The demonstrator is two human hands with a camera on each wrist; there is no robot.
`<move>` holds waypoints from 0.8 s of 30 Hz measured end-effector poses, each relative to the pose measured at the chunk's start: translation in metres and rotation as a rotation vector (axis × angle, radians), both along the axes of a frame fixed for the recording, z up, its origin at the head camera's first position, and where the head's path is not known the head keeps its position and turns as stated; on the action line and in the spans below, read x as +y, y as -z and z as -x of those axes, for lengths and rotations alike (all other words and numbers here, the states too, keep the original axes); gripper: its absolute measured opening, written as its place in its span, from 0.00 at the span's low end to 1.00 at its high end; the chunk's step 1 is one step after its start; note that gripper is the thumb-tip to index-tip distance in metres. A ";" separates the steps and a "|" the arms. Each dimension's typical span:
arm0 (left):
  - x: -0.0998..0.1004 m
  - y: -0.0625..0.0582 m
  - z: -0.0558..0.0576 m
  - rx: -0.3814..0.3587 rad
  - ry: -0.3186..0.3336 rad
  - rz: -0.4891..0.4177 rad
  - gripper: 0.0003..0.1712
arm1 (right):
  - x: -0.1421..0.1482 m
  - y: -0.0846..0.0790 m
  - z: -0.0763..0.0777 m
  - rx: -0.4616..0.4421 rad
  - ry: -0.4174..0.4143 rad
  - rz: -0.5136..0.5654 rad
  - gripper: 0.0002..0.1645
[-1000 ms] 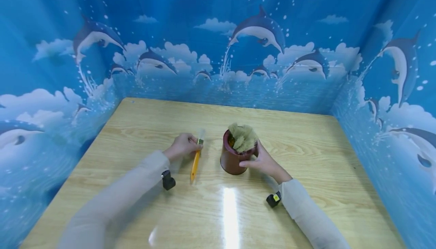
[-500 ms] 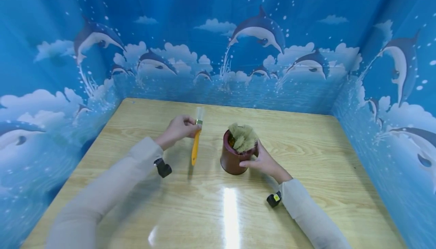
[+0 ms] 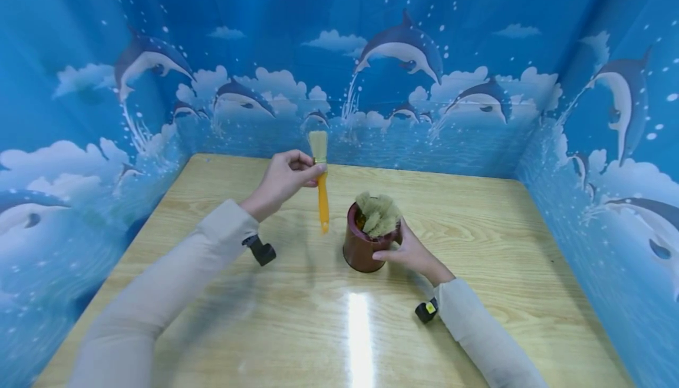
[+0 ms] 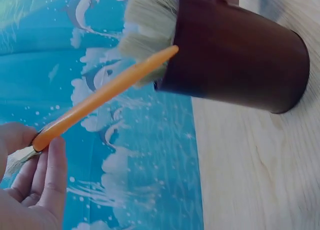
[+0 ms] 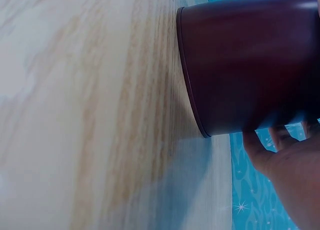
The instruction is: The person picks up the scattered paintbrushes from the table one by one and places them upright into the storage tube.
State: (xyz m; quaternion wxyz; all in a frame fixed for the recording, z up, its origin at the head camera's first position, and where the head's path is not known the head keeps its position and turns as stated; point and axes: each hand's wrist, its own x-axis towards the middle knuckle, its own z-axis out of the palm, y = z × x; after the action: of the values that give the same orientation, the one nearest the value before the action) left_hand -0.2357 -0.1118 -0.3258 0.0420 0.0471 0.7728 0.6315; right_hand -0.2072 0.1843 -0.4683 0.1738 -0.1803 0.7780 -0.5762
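Note:
My left hand (image 3: 286, 177) pinches a paintbrush (image 3: 320, 183) near its metal band and holds it upright in the air, bristles up, orange handle (image 4: 102, 94) pointing down. It hangs just left of a dark brown cup (image 3: 363, 245) that stands on the wooden table (image 3: 223, 293) with several pale brush heads (image 3: 378, 214) sticking out. My right hand (image 3: 405, 250) grips the cup's right side, fingers curled round its wall (image 5: 260, 64). In the left wrist view the handle tip lies close to the cup's rim (image 4: 172, 44).
Blue dolphin-print walls (image 3: 79, 111) enclose the table on the left, back and right. A glare strip (image 3: 359, 335) lies on the near table. Small black wrist cameras (image 3: 261, 251) hang under both sleeves.
My left hand has lifted the paintbrush off the table and swung it upright, moving up and toward the cup. The right hand and the cup have stayed still.

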 end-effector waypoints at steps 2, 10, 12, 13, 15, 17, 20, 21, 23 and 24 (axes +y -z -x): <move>0.004 -0.003 -0.001 0.019 0.011 -0.036 0.17 | -0.001 -0.005 -0.002 -0.009 -0.002 -0.001 0.67; 0.020 -0.005 -0.008 0.066 0.041 -0.103 0.15 | -0.004 -0.025 -0.012 -0.039 0.009 -0.004 0.67; 0.024 -0.004 -0.009 0.088 0.054 -0.077 0.15 | -0.005 -0.026 -0.013 -0.043 0.010 0.000 0.67; 0.025 -0.003 -0.010 0.099 0.061 -0.059 0.15 | -0.005 -0.026 -0.013 -0.042 0.009 0.004 0.67; 0.029 0.000 -0.012 0.121 0.070 -0.007 0.14 | -0.005 -0.026 -0.013 -0.042 0.009 0.008 0.67; 0.032 0.002 -0.014 0.148 0.082 0.043 0.13 | -0.005 -0.026 -0.013 -0.033 0.003 0.011 0.67; 0.036 0.008 -0.015 0.182 0.100 0.112 0.12 | -0.006 -0.027 -0.013 -0.011 -0.011 0.029 0.66; 0.038 0.010 -0.016 0.196 0.107 0.138 0.11 | -0.006 -0.027 -0.013 -0.004 -0.015 0.035 0.65; 0.041 0.014 -0.016 0.229 0.126 0.194 0.10 | -0.006 -0.027 -0.013 0.010 -0.023 0.049 0.65; 0.042 0.016 -0.017 0.245 0.140 0.222 0.09 | -0.006 -0.025 -0.011 0.014 -0.025 0.054 0.65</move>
State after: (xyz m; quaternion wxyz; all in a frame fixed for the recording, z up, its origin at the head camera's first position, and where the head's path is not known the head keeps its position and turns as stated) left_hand -0.2191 -0.0695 -0.3419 -0.0036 0.1723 0.8319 0.5276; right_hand -0.1957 0.1787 -0.4435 0.1707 -0.1989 0.7609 -0.5936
